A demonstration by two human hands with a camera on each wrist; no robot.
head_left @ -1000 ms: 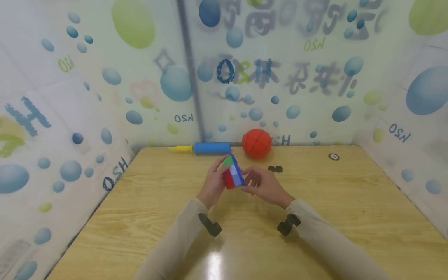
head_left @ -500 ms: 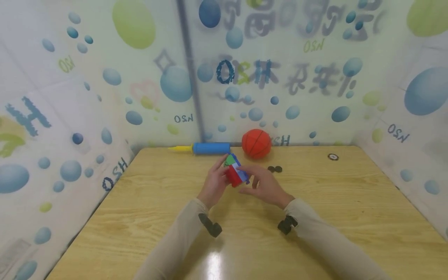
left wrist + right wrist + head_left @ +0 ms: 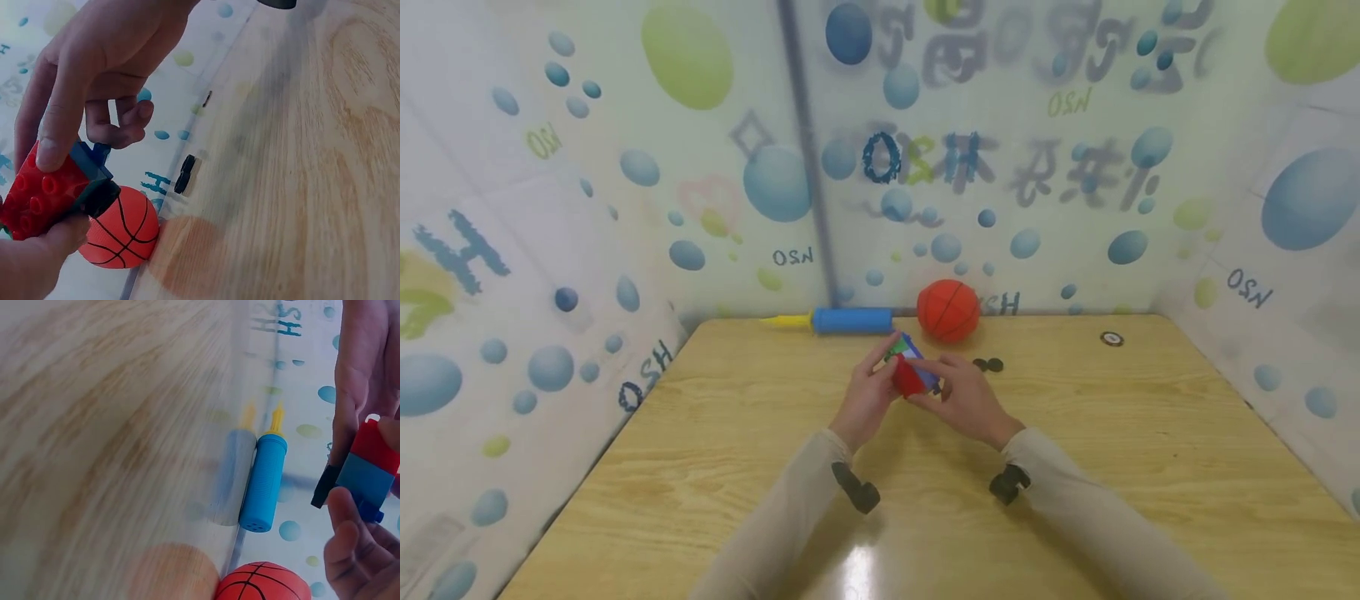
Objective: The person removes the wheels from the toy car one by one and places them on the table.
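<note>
On my head view I read lettering only on the printed wall sheeting (image 3: 1015,167) around the table. It appears mirrored: "OSN" in small dark letters on the back wall left of centre, again in green near the top, and again on the right wall. "OSH" runs in blue along the left wall's lower edge, and "SH" shows beside the orange ball (image 3: 948,310). Large grey characters across the back wall are too blurred to read. I find no readable text elsewhere.
</note>
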